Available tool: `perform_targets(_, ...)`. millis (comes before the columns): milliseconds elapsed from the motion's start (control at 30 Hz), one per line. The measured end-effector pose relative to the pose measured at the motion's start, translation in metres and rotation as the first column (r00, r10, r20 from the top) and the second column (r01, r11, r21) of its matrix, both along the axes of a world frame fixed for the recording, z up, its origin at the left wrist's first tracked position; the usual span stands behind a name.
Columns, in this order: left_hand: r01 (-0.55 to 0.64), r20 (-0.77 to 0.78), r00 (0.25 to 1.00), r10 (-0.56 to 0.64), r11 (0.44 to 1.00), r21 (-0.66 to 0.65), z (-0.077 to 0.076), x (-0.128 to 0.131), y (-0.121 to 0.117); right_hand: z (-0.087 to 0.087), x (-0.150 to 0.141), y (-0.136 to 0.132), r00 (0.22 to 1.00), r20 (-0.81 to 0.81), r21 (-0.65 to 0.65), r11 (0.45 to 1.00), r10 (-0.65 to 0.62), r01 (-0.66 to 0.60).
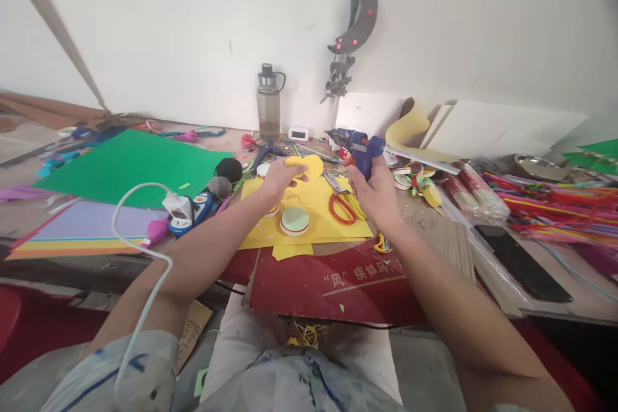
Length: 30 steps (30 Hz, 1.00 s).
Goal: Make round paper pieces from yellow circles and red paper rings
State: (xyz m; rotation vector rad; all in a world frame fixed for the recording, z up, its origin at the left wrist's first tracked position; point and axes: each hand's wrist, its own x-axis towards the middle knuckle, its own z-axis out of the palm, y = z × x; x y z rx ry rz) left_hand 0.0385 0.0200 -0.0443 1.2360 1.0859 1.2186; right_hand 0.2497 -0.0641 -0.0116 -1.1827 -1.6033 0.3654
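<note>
My left hand [279,180] pinches a yellow paper cutout [313,166] with a rounded end, raised over the work area. My right hand [379,196] is wrapped round a blue hot glue gun [356,145], its nozzle pointing left and a long white glue stick [420,159] sticking out behind. Below both hands lie yellow paper sheets [318,225]. On them sits a round disc [294,221] with a pale green top and a red line round its side. Scissors with red and yellow handles [344,207] lie close under the glue gun.
A water bottle [269,106] and a small digital clock [298,134] stand at the back. To the left are a green sheet [130,167] and a plugged-in power strip [186,209]. A black phone [524,262] and colourful pipe cleaners [570,206] lie on the right.
</note>
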Motion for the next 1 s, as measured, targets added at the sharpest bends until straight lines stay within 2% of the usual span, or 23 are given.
perform_targets(167,-0.109,0.001,0.994,0.109,0.994,-0.004,-0.001,-0.004,0.001,-0.019,-0.004,0.006,0.998,0.04,0.012,0.999,-0.039,0.039)
perform_targets(333,-0.05,0.122,0.991,0.056,0.998,-0.049,0.003,0.0,-0.007,-0.038,0.003,0.004,0.992,0.111,-0.009,0.998,-0.062,0.063)
perform_targets(533,-0.078,0.07,0.994,0.079,0.997,-0.022,0.006,0.005,-0.016,-0.04,0.002,0.0,0.98,0.198,-0.072,0.997,-0.027,0.042)
perform_targets(867,-0.083,-0.002,0.997,0.083,0.996,0.033,0.005,0.009,-0.021,-0.04,0.004,0.003,0.971,0.235,-0.066,0.996,-0.045,0.062)
perform_targets(1000,-0.094,0.013,0.995,0.094,0.994,0.054,0.004,0.008,-0.02,-0.039,0.005,0.004,0.973,0.224,-0.067,0.994,-0.064,0.081)
